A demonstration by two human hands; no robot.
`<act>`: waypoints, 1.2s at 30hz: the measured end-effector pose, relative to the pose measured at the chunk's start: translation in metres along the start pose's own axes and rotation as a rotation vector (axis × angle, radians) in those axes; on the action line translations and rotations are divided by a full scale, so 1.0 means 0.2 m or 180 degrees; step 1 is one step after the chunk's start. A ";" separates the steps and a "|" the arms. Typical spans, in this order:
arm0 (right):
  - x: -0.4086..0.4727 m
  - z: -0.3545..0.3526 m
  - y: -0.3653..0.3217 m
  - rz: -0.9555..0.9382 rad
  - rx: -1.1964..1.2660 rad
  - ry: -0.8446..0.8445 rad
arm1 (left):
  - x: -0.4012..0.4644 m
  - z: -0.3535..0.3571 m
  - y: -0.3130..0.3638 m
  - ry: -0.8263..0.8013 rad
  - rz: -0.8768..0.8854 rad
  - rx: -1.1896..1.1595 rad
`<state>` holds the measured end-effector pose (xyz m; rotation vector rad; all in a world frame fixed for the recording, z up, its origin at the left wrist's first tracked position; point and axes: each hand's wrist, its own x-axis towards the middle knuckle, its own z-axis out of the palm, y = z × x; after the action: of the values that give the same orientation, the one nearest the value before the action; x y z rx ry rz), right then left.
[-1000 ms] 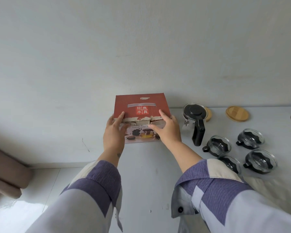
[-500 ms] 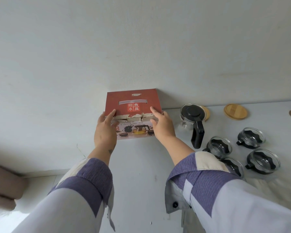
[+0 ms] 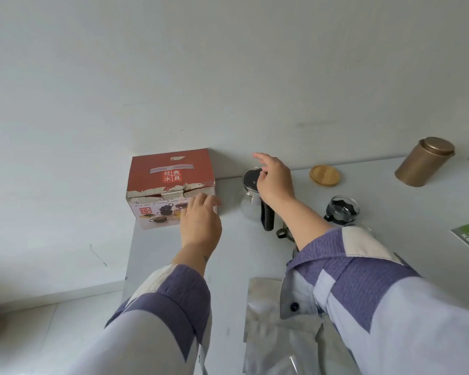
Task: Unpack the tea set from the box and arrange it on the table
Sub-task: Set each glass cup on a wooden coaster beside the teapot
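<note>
nearest, the left hand (image 3: 201,220) hangs loose-fingered and empty in front of the red box (image 3: 171,189), which sits closed at the table's (image 3: 157,255) back left corner. farther on, the right hand (image 3: 275,180), spread open and holding nothing, hovers over the glass teapot (image 3: 251,196) just right of the box; this hand looks nearer the pot's black handle, which points toward the person.

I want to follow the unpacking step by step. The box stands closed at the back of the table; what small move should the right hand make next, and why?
Probably lower the right hand onto the teapot and take its black handle. That hand hovers open just above the lid, while the left hand is open near the box, gripping nothing.
</note>
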<state>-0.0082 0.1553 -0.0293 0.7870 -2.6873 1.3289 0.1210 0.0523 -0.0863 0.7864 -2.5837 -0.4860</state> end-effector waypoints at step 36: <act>0.66 0.17 0.92 0.0443 -0.1231 -0.1509 | -0.07 0.62 0.18 -0.2287 -0.0870 0.0887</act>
<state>-0.2019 0.1661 -0.1526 0.9778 -3.2646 0.6507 0.0582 0.1151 -0.1803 1.2557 -3.2694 -0.5750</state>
